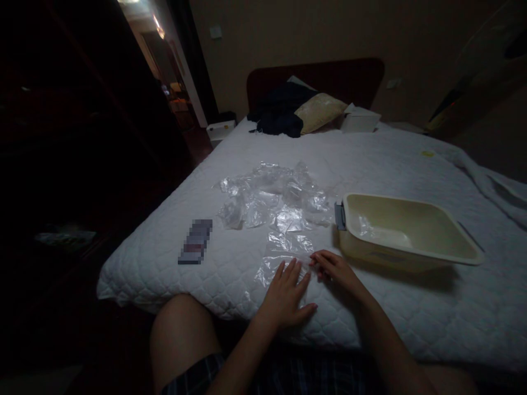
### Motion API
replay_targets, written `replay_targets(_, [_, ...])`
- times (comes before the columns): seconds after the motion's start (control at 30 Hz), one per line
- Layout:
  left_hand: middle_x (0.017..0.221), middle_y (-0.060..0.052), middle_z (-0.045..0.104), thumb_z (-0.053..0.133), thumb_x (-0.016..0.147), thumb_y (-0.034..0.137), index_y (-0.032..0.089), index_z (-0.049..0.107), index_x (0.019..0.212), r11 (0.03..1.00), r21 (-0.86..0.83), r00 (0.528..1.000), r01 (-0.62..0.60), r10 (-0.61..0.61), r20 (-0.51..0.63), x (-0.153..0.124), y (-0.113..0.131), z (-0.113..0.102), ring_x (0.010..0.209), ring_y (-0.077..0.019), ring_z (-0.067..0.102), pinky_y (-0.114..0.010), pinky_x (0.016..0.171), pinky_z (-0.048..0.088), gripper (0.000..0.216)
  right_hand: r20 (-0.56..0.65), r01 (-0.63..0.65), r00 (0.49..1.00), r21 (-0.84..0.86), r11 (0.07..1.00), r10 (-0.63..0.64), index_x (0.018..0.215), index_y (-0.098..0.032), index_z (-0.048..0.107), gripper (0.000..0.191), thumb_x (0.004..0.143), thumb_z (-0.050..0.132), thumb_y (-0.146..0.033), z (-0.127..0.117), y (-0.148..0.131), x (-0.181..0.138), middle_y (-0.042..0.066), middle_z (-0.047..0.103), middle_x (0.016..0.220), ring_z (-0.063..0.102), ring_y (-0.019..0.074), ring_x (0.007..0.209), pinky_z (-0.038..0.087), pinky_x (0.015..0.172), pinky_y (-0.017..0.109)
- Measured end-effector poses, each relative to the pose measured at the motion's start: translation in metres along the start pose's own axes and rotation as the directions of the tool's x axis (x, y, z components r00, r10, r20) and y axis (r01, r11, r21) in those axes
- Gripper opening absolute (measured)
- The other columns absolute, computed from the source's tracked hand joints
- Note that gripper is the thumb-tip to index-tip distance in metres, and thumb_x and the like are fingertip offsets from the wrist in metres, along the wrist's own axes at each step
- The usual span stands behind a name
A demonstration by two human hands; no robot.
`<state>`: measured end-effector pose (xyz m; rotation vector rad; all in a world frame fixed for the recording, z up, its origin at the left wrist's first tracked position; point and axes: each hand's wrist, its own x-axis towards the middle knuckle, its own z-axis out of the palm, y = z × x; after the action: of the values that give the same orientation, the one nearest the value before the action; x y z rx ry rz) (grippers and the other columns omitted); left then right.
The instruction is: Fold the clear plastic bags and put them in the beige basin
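A clear plastic bag lies flat on the white quilted bed near its front edge. My left hand rests on the bag with fingers stretched out flat. My right hand is just to its right, its fingertips pinched on the bag's right edge. Behind them lies a heap of several crumpled clear plastic bags.
A cream plastic basin with a grey handle sits right of the bags. A small dark flat object lies left of them. Dark clothing, a pillow and a white box are at the headboard. My bare knee is below.
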<state>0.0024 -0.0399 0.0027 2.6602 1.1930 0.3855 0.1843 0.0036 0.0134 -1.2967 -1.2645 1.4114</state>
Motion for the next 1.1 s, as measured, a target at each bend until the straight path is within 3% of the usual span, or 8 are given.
replay_targets(0.1, [0.139,-0.011,0.028,0.033,0.079,0.058,0.018,0.028,0.132,1.000,0.015,1.000,0.001,-0.001,0.015,0.000,0.000,-0.003,0.131,-0.0265,0.012,-0.050,0.106,0.009,0.067,-0.139,0.014,0.990,-0.010,1.000,-0.015,0.083,-0.019,0.057,0.033,0.070,0.055,-0.049,-0.008,0.005,0.011,0.001,0.059,0.068,0.045,0.0085,0.042,0.033,0.039,0.022])
replay_targets(0.2, [0.138,-0.012,0.030,0.032,0.079,0.058,0.015,0.031,0.130,0.999,0.034,1.000,-0.014,0.014,0.008,0.000,0.000,-0.007,0.131,-0.0271,0.014,-0.052,0.105,0.007,0.066,-0.217,0.075,0.972,-0.065,0.995,-0.087,0.079,-0.018,0.058,0.030,0.066,0.060,-0.045,-0.013,0.008,0.026,0.001,0.058,0.068,0.052,0.0126,0.054,0.039,0.047,0.024])
replay_targets(0.33, [0.139,-0.012,0.028,0.032,0.080,0.056,0.015,0.036,0.127,0.998,0.048,0.999,-0.032,0.032,-0.008,0.000,0.001,-0.010,0.130,-0.0279,0.016,-0.053,0.104,0.010,0.062,-0.190,0.144,0.968,-0.117,0.983,-0.164,0.077,-0.017,0.059,0.028,0.064,0.063,-0.041,-0.006,0.013,0.040,0.002,0.059,0.069,0.054,0.0151,0.063,0.043,0.059,0.027])
replay_targets(0.6, [0.133,-0.012,0.040,0.032,0.083,0.051,0.014,0.039,0.124,0.997,0.068,1.000,-0.026,0.026,-0.001,0.001,-0.002,-0.008,0.126,-0.0244,0.028,-0.047,0.105,0.015,0.056,-0.222,0.135,0.967,0.025,0.990,-0.127,0.084,-0.019,0.058,0.027,0.065,0.063,-0.038,-0.009,0.020,0.032,0.004,0.062,0.078,0.056,0.0159,0.069,0.043,0.061,0.027])
replay_targets(0.73, [0.135,-0.012,0.035,0.030,0.083,0.051,0.014,0.043,0.120,0.996,0.087,1.000,-0.015,0.016,-0.008,0.001,-0.002,-0.011,0.128,-0.0254,0.024,-0.048,0.106,0.013,0.054,-0.210,0.134,0.970,0.054,0.989,-0.120,0.083,-0.020,0.058,0.024,0.062,0.064,-0.031,-0.015,0.020,0.028,0.004,0.063,0.081,0.057,0.0174,0.076,0.043,0.067,0.029])
replay_targets(1.0, [0.137,-0.013,0.032,0.029,0.084,0.048,0.011,0.035,0.127,0.991,0.126,0.998,-0.055,0.057,-0.014,0.000,0.001,-0.015,0.130,-0.0250,0.019,-0.046,0.106,0.013,0.056,-0.171,0.141,0.973,-0.081,0.987,-0.153,0.086,-0.019,0.058,0.023,0.067,0.059,-0.033,-0.018,0.023,0.022,0.005,0.062,0.081,0.057,0.0196,0.079,0.044,0.067,0.030])
replay_targets(1.1, [0.138,-0.012,0.030,0.028,0.084,0.049,0.011,0.032,0.129,0.992,0.107,0.997,-0.073,0.073,0.008,0.002,0.004,-0.013,0.130,-0.0238,0.017,-0.043,0.106,0.014,0.059,-0.156,0.162,0.969,-0.192,0.968,-0.194,0.086,-0.018,0.059,0.026,0.067,0.060,-0.036,-0.017,0.026,0.023,0.004,0.060,0.075,0.055,0.0172,0.070,0.044,0.063,0.029])
